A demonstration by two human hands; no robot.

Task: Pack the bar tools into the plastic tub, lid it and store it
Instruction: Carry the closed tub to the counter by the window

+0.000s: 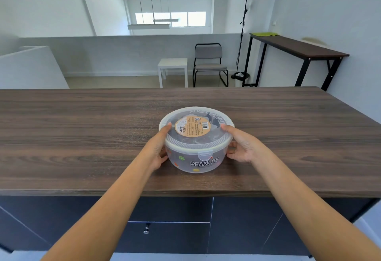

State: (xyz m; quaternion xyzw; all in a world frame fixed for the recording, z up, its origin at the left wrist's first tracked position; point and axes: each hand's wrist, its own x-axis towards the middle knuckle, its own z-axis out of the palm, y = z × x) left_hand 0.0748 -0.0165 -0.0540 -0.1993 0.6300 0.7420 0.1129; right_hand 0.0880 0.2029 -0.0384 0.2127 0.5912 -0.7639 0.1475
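tub lidded, storing still to do

nearest to me, below the counter edge, are the dark cabinet fronts with a drawer and its small knob (146, 229). that may be where the tub ends up, though i can't say for sure.

my two forearms reach out over the wooden counter (82, 137). my left hand (158, 149) is wrapped against the left side of the plastic tub (195, 157), thumb up on the rim of the lid (195, 125), fingers curled round the wall. my right hand (241, 146) does the same on the right side, thumb on the lid's edge, fingers under the rim. both hands are gripping the tub, neither is free.

the tub sits on the counter, about the middle, a little back from the near edge. the lid is on and looks seated all round; the front clip (205, 154) appears down, though i can't tell if it is fully snapped. through the cloudy plastic i see dark shapes inside, too blurred to name, and no bar tools lie loose on the counter.

so i judge packing done and lidding done or nearly so. what's left is a last press on the lid perhaps, then lifting the tub and putting it away.

farther off are a chair (209, 62) and a small white table (173, 69).
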